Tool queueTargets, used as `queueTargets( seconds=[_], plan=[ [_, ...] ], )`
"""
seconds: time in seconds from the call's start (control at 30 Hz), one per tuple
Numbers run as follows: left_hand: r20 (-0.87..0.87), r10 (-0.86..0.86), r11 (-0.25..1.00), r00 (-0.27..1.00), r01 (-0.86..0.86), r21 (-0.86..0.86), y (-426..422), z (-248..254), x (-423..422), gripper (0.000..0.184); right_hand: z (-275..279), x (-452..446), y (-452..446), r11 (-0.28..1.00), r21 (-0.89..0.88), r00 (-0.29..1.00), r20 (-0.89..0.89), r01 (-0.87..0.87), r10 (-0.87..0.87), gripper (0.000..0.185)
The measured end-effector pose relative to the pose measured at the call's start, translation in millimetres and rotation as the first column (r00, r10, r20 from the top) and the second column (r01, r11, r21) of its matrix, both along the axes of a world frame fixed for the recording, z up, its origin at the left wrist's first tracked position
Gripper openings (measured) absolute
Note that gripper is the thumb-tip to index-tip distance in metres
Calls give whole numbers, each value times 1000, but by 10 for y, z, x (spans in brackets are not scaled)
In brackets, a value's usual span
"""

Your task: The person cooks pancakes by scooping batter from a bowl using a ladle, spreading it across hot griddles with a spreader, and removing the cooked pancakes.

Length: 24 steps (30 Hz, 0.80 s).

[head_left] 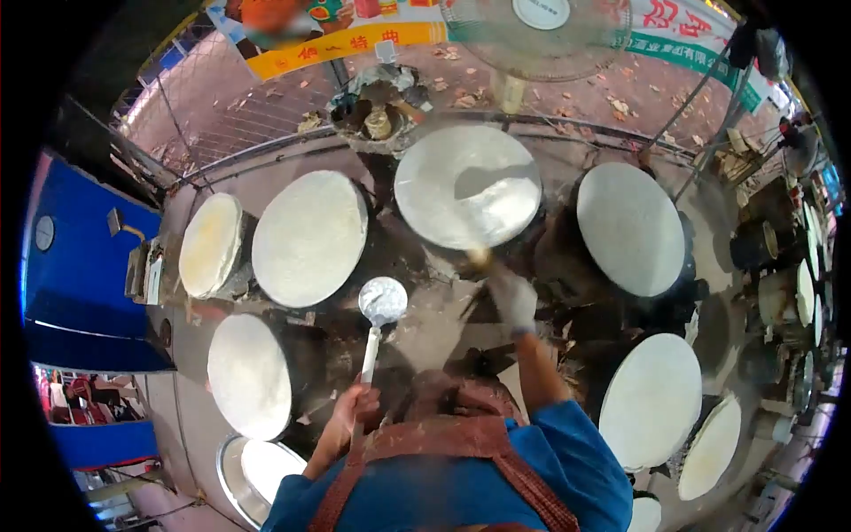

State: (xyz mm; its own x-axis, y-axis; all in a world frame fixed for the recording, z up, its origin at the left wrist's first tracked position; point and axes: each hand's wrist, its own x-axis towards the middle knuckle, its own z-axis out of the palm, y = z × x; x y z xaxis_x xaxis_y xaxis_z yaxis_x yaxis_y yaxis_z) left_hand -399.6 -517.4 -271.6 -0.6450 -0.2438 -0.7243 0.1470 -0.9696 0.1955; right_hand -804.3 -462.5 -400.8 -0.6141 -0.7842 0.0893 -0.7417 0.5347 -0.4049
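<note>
My left hand (356, 406) is closed around the handle of a ladle (383, 301), whose round bowl looks coated with white batter. My right hand (512, 300), in a pale glove, is at the near edge of the middle round griddle (443, 191). Its fingers look closed on a thin tool with a yellowish head (480, 258); motion blur hides its exact kind. A pale layer covers the middle griddle, with a shadow and a shiny patch on its right part.
More round griddles with pale sheets surround me, among them one at left (310, 239) and one at right (631, 229). A metal basin (232, 479) stands at lower left. Beyond the middle griddle are a fan (536, 40) and a wire fence (213, 115).
</note>
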Motion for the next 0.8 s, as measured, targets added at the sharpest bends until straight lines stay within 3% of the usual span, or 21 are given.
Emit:
queueTargets(
  seconds=[0.07,0.1,0.13,0.2,0.23,0.27,0.3,0.33,0.37,0.4,0.43,0.47,0.53,0.6,0.67,0.7,0.73,0.8],
  plan=[
    [11,-29,998,1000,30,-53,17,46,-145,52,457,207,389,981,142,955,248,133,-166,32],
    [2,-30,995,1000,30,-94,32,-12,-153,50,437,50,518,974,145,941,266,174,-208,32],
    [1,6,1000,1000,-6,5,35,118,-235,50,326,-265,507,974,78,938,261,214,-228,31],
    [-103,66,994,993,-56,92,53,-90,-219,51,297,-855,134,947,-148,930,285,284,-234,31],
    [-76,58,997,995,-54,53,59,-77,-300,49,557,-1072,-210,911,-233,897,371,339,-239,31],
    [-51,52,999,997,-52,17,65,-48,-397,47,543,-1361,-542,937,-235,935,305,258,-181,34],
    [-19,51,999,999,-51,-16,110,-15,-439,44,541,-1551,-754,897,-368,864,502,244,-29,32],
    [1,69,997,998,-69,28,162,11,-356,45,608,-1609,-887,880,-371,850,523,297,-66,27],
    [16,78,995,997,-79,68,200,11,-247,46,555,-1597,-838,811,-515,827,558,277,71,24],
    [53,69,998,996,-68,-17,204,138,-308,46,510,-1636,-779,711,-654,809,548,256,213,22],
    [94,62,994,994,-52,-99,208,261,-369,45,275,-1482,-727,683,-709,897,402,177,184,21],
    [-47,57,992,997,-62,-107,201,72,-254,43,44,-1327,-676,657,-747,961,245,101,132,20],
    [-21,79,993,997,-77,93,56,-232,-98,49,304,-503,-737,883,-385,818,575,269,2,19],
    [-26,42,990,999,-38,136,-93,-228,-72,44,412,-513,-565,882,-366,707,705,295,56,26],
    [49,83,996,995,-84,15,-79,-20,36,43,894,-552,-318,641,-190,156,982,744,110,25],
    [35,86,996,996,-85,-31,-150,2,55,42,875,-539,-233,574,-149,53,982,805,181,25],
    [30,87,994,996,-85,-65,-153,27,113,40,681,-437,-186,569,-179,81,978,803,192,26],
    [41,97,994,994,-94,-54,-186,7,127,37,112,-128,-291,625,-333,357,930,706,93,28]
  ],
)
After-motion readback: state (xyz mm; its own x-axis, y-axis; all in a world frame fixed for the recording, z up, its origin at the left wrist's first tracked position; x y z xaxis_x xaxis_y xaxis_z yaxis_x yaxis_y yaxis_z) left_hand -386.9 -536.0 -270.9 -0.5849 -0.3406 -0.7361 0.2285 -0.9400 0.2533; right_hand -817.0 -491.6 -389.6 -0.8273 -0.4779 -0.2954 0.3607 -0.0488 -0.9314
